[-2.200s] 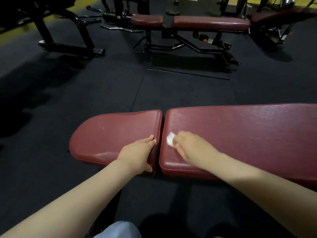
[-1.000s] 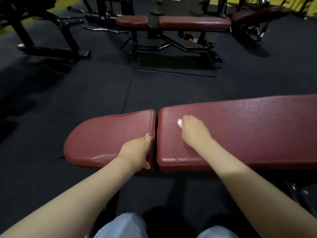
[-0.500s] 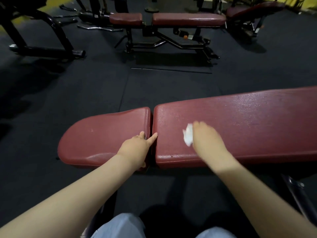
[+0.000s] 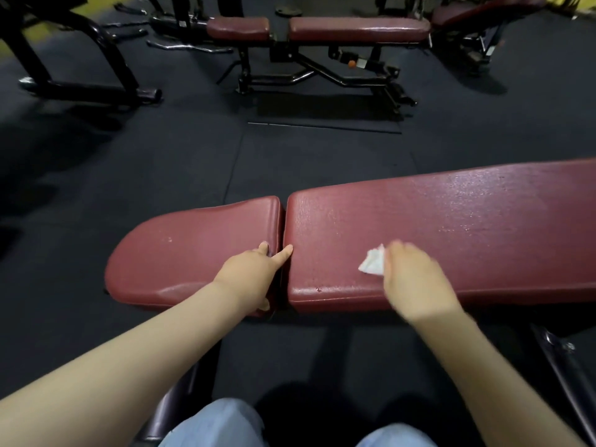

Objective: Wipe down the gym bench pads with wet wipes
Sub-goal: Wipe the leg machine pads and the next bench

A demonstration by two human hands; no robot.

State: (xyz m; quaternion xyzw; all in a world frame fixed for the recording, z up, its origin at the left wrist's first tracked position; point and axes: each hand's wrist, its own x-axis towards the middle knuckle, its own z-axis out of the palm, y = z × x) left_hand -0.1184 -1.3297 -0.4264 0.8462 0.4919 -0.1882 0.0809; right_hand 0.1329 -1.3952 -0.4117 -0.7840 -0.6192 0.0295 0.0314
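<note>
Gym floor of dark rubber matting (image 4: 154, 175), dimly lit, with a yellow strip along the far wall. In the foreground stands a bench with two maroon vinyl pads set end to end, a narrow gap between them. The shorter rounded maroon seat pad (image 4: 180, 250) lies to the left; the long maroon back pad (image 4: 451, 227) runs off the right edge, its surface glistening with a fine wet sheen.

The left hand (image 4: 248, 275) rests on the near right corner of the seat pad. Its forefinger is extended across the gap, tip touching the edge of the back pad; the thumb hangs over the pad's near side. The remaining fingers lie close together.

The right hand (image 4: 416, 279) lies palm-down on the near left part of the back pad, blurred. It presses a small crumpled white wet wipe (image 4: 374, 262) against the vinyl; the wipe protrudes to the left of the fingers. Whether those fingers are flat or curled cannot be told through the blur.

Beyond, a second maroon-padded adjustable bench on a black steel frame (image 4: 322, 30) stands well apart. Pale blue trouser knees (image 4: 219, 427) show at the bottom edge.
</note>
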